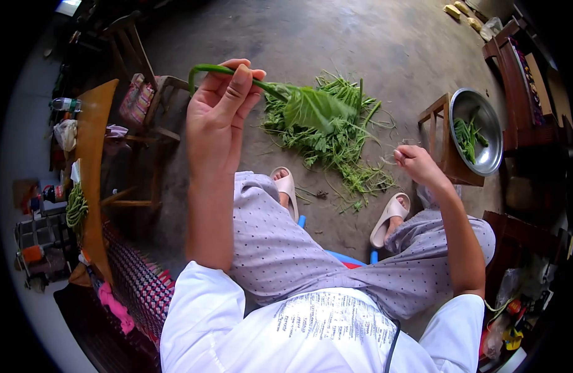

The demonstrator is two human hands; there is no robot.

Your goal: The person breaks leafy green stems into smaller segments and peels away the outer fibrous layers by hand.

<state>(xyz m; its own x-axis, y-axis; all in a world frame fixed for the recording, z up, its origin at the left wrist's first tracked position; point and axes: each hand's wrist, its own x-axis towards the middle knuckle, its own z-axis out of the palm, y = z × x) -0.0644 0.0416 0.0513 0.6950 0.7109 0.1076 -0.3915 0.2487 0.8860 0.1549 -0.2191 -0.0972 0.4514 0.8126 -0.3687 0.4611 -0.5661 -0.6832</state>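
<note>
My left hand (221, 102) is raised and pinches a green leafy stem (206, 68) between thumb and fingers. The stem bends down at its left end, and its broad leaf (314, 109) hangs to the right above the floor. My right hand (417, 163) is held out over my right knee, its fingers closed in a pinch. A thin pale strand (388, 162) shows at those fingertips. Below the leaf, a loose heap of green stems and leaves (336, 152) lies on the concrete floor in front of my feet.
To the right, a metal basin (496, 133) with some greens (468, 138) rests on a wooden stool (453, 158). At left stand a wooden chair (165, 93) and a wooden table (94, 149), with a bundle of long green beans (76, 206) near its edge. Dark wooden furniture (516, 81) is at far right.
</note>
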